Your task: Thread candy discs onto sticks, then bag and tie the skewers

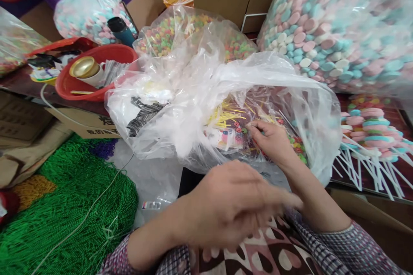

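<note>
A large clear plastic bag (180,94) lies open in front of me, holding small coloured ring candies and yellow sticks (226,117). My right hand (272,142) reaches inside the bag, its fingertips pinched among the candies; what it grips is too small to tell. My left hand (226,204) hovers blurred below the bag's mouth, palm down, fingers loosely curled, with nothing visible in it. Both sleeves are patterned fabric.
A big bag of pink, white and teal discs (338,25) sits at right, with finished candy sticks (371,137) below it. A red bowl (97,73) with a gold-lidded jar is at left. Green netting (64,206) lies lower left. Cardboard boxes stand behind.
</note>
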`<action>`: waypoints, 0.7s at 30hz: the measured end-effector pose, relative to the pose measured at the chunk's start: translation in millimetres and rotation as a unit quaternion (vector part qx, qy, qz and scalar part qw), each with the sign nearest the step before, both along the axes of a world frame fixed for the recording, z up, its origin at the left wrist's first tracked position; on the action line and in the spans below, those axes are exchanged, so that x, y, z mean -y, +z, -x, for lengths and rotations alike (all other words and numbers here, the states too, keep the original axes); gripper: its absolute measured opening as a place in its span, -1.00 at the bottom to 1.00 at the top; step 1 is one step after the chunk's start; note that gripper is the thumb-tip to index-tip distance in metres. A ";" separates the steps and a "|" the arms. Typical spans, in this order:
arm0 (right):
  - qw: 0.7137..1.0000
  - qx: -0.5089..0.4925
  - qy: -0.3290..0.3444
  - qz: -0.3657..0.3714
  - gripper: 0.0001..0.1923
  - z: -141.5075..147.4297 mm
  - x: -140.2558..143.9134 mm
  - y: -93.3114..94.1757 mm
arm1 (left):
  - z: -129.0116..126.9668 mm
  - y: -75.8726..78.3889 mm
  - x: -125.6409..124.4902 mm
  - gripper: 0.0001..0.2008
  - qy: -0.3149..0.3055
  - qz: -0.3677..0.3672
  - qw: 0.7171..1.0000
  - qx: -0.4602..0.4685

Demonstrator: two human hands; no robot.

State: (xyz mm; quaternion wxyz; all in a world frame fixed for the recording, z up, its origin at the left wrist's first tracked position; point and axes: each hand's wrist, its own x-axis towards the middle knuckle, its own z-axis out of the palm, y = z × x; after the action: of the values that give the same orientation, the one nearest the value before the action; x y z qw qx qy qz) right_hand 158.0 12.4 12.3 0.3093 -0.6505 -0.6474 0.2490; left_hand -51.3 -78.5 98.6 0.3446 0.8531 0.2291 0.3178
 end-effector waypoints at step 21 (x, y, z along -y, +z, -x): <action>0.940 0.307 -0.038 0.142 -0.67 -23.8 -2.0 19.7 | 8.3 -115.1 -76.1 -0.81 0.234 -0.167 0.942 -0.172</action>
State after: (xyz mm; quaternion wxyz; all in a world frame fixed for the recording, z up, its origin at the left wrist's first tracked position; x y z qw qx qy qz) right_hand 181.8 14.4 32.0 0.0094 -0.7568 -0.6436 0.1141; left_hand -59.6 -2.4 -16.5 0.0684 0.8625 0.4216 0.2715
